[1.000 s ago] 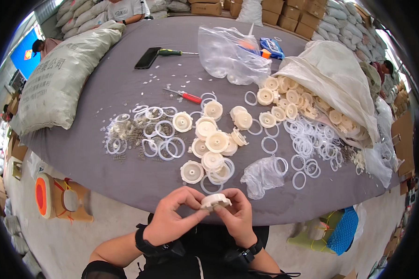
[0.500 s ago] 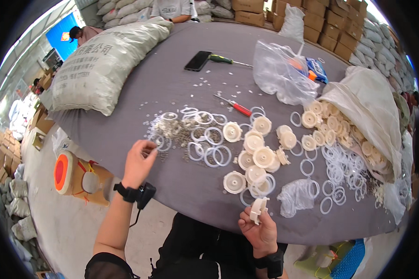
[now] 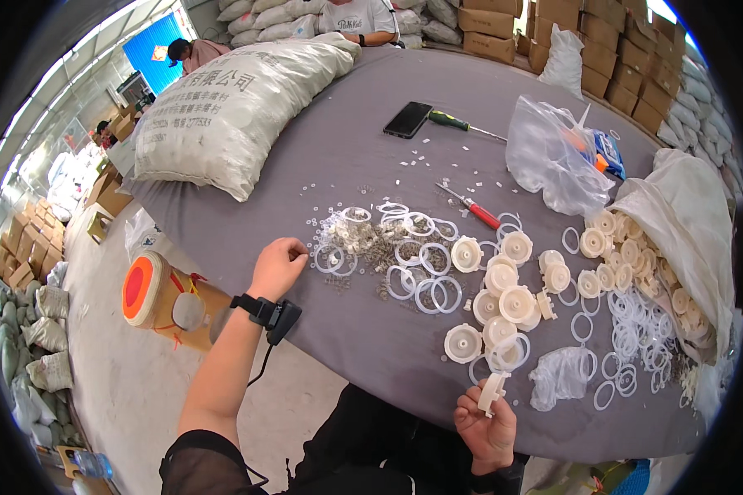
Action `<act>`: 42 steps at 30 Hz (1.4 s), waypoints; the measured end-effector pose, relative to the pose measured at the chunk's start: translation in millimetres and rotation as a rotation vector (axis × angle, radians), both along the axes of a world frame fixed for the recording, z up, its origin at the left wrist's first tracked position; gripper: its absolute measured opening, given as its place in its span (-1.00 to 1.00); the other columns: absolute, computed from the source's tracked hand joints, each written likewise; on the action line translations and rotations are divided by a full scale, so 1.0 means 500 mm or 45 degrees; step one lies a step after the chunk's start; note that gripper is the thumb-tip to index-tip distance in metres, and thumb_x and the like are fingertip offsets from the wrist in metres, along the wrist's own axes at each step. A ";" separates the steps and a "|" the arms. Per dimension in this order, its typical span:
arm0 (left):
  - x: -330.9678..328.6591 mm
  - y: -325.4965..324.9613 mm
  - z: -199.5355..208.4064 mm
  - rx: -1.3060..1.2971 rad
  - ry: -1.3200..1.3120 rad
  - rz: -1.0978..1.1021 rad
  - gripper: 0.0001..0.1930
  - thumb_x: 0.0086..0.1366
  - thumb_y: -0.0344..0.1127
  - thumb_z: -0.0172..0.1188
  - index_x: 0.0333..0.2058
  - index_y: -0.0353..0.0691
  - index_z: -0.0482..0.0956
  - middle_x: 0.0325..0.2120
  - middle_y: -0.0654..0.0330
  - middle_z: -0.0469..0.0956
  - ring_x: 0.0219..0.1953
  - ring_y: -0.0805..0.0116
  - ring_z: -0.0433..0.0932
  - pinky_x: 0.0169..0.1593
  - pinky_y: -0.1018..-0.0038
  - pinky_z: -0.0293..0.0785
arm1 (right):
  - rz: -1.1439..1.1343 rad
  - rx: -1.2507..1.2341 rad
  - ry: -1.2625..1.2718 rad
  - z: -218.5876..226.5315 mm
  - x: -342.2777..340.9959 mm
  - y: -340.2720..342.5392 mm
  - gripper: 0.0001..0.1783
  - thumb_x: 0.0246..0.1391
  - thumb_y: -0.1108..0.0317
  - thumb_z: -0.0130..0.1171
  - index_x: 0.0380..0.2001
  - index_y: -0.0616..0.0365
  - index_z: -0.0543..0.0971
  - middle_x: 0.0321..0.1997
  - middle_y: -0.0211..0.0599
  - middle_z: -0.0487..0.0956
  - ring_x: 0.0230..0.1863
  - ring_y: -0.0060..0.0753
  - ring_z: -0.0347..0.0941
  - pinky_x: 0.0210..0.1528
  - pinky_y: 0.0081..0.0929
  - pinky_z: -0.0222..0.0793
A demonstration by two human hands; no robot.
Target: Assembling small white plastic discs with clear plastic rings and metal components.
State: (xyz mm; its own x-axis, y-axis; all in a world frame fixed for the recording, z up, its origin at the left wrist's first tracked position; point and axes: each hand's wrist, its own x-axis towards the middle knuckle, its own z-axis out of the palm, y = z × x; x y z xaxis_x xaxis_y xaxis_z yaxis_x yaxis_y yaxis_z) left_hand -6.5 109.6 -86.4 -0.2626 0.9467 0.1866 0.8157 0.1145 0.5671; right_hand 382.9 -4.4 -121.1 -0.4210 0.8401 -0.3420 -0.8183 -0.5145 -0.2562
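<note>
- The right hand [image 3: 489, 429], nearest to the body at the table's [image 3: 371, 177] near edge, grasps a cream plastic cap [image 3: 492, 391], held on edge.
- The left hand [image 3: 277, 266] is further out to the left, its fingers curled; whether it pinches something, I cannot tell.
- The clear rings [image 3: 421, 262] and small parts lie just to the right of the left hand, so this hand is the nearer one.
- Beyond lie a red screwdriver [image 3: 469, 208] and a large white sack [image 3: 239, 107].
</note>
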 end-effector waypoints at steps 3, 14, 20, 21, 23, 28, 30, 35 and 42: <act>-0.009 0.031 -0.002 -0.040 -0.053 0.023 -0.87 0.04 -0.40 0.13 -0.42 -0.31 0.55 -0.45 0.10 0.56 -0.37 0.23 0.54 -0.25 0.40 0.44 | -0.036 -0.001 -0.005 -0.005 0.005 -0.002 -0.74 0.01 0.27 0.14 -0.21 0.06 0.44 -0.34 -0.33 0.41 -0.31 -0.38 0.30 -0.21 -0.36 0.32; -0.057 0.158 -0.042 -0.027 0.229 0.013 -0.84 0.03 -0.35 0.11 -0.40 -0.23 0.57 -0.41 0.09 0.53 -0.28 0.14 0.52 -0.18 0.32 0.42 | -0.069 0.015 0.030 -0.007 0.011 -0.006 -0.73 -0.02 0.32 0.15 -0.22 0.08 0.43 -0.32 -0.31 0.43 -0.31 -0.37 0.35 -0.19 -0.32 0.35; 0.054 0.094 0.043 0.104 -0.409 -0.171 -0.95 0.00 -0.47 0.13 -0.51 -0.30 0.48 -0.63 0.29 0.46 -0.56 0.58 0.42 -0.47 0.61 0.34 | -0.225 0.362 -0.808 0.029 -0.010 0.001 -0.76 -0.09 0.51 0.12 -0.27 0.25 0.41 -0.34 -0.22 0.51 -0.30 -0.31 0.49 -0.18 -0.30 0.42; 0.116 0.059 0.063 0.015 -0.794 -0.276 -0.97 0.03 -0.48 0.14 -0.50 -0.28 0.48 -0.61 0.36 0.45 -0.54 0.67 0.38 -0.46 0.68 0.32 | -0.169 0.466 -0.950 0.047 -0.013 0.003 -0.77 -0.11 0.54 0.12 -0.29 0.26 0.43 -0.34 -0.21 0.51 -0.31 -0.30 0.49 -0.18 -0.32 0.42; 0.256 -0.018 0.100 -0.195 -0.965 -0.539 -0.94 0.05 -0.47 0.18 -0.44 -0.23 0.52 -0.54 0.38 0.48 -0.48 0.67 0.40 -0.39 0.67 0.35 | -0.288 1.143 -1.281 0.035 -0.007 0.012 -0.72 -0.23 0.62 0.19 -0.32 0.27 0.49 -0.32 -0.18 0.55 -0.29 -0.27 0.51 -0.16 -0.38 0.44; 0.373 -0.119 0.130 -0.644 -1.020 -1.090 -0.88 0.11 -0.41 0.20 -0.37 -0.29 0.53 -0.49 0.31 0.49 -0.48 0.61 0.41 -0.36 0.63 0.37 | -0.306 1.775 -1.510 0.087 -0.005 0.039 -0.70 -0.41 0.58 0.24 -0.42 0.22 0.54 -0.39 -0.24 0.56 -0.33 -0.17 0.51 -0.17 -0.30 0.48; 0.380 -0.123 0.129 -0.715 -1.045 -1.143 -0.87 0.11 -0.41 0.20 -0.35 -0.29 0.54 -0.48 0.30 0.50 -0.47 0.60 0.42 -0.35 0.62 0.38 | -0.402 1.787 -1.509 0.082 0.003 0.030 -0.69 -0.41 0.59 0.24 -0.41 0.21 0.56 -0.37 -0.26 0.56 -0.33 -0.19 0.52 -0.20 -0.34 0.49; 0.384 -0.130 0.126 -0.767 -1.047 -1.179 -0.85 0.12 -0.38 0.21 -0.33 -0.30 0.59 -0.44 0.25 0.56 -0.40 0.56 0.49 -0.28 0.60 0.42 | -0.413 1.665 -1.560 0.086 0.015 0.008 -0.68 -0.41 0.59 0.27 -0.41 0.18 0.57 -0.34 -0.26 0.55 -0.33 -0.22 0.52 -0.24 -0.39 0.49; 0.395 -0.140 0.126 -0.740 -1.060 -1.226 -0.83 0.12 -0.37 0.21 -0.31 -0.29 0.61 -0.39 0.22 0.57 -0.37 0.50 0.51 -0.22 0.55 0.43 | -0.405 1.634 -1.483 0.075 0.024 0.001 -0.71 -0.38 0.58 0.30 -0.42 0.19 0.57 -0.33 -0.25 0.56 -0.29 -0.21 0.54 -0.27 -0.42 0.48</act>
State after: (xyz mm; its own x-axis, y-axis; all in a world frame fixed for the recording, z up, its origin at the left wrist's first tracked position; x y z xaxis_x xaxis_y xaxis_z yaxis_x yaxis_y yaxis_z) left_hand 191.2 39.6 -23.5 0.6882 0.7035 -0.1772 0.1592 0.0919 0.9830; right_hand 395.2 -3.9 -83.4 -0.2424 0.7892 0.5643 0.0487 0.5908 -0.8053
